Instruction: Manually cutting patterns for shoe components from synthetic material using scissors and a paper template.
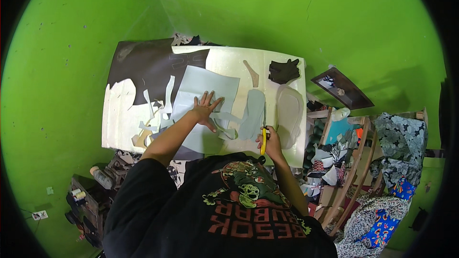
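My left hand [205, 110] lies flat with its fingers spread on a light grey sheet [210, 80] in the middle of the table. In my right hand [272, 144], near the table's front edge, is a pair of scissors with yellow handles [263, 146]. Their blades point away from me, beside a grey sole-shaped piece [252, 114]. Farther right lies a pale beige sole-shaped piece [289, 114]. Curled grey offcuts [229, 134] sit between my left hand and the grey sole-shaped piece.
A dark brown sheet [148, 59] covers the table's far left. White scraps [169, 94] lie below it. A tan strip [251, 73] and dark cut pieces [284, 70] are at the back right. Beside the table, a wooden rack [351, 177] holds cloth and scraps.
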Demonstrator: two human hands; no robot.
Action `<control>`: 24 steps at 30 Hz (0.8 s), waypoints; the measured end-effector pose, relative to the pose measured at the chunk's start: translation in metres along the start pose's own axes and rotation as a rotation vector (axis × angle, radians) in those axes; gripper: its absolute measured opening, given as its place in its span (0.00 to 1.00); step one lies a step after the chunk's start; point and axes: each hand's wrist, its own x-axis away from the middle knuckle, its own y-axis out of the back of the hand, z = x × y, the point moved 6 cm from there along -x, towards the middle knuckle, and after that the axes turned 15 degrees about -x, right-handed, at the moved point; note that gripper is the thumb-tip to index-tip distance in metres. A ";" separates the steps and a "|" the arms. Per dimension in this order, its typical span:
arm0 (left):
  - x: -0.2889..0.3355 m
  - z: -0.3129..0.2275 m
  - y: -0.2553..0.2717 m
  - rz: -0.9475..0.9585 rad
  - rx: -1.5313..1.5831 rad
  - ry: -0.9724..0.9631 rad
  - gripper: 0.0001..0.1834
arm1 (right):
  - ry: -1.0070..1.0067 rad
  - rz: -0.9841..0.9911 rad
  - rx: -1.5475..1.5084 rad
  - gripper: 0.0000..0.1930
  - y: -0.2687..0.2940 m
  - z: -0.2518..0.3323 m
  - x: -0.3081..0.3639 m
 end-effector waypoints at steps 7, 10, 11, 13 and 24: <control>0.011 -0.044 -0.023 -0.264 -0.053 -0.022 0.71 | -0.007 -0.045 -0.031 0.20 -0.004 -0.031 0.027; 0.021 -0.048 -0.032 -0.433 0.031 -0.006 0.43 | 0.005 -0.066 0.010 0.21 0.000 -0.036 0.035; 0.022 -0.045 -0.038 -0.432 0.035 -0.005 0.35 | 0.005 -0.084 0.019 0.21 0.000 -0.038 0.038; 0.028 -0.039 -0.048 -0.436 0.038 -0.009 0.27 | -0.013 -0.105 0.004 0.21 -0.002 -0.047 0.046; 0.089 0.051 -0.119 -0.714 1.177 0.392 0.16 | 0.020 -0.021 0.449 0.24 -0.057 -0.064 0.051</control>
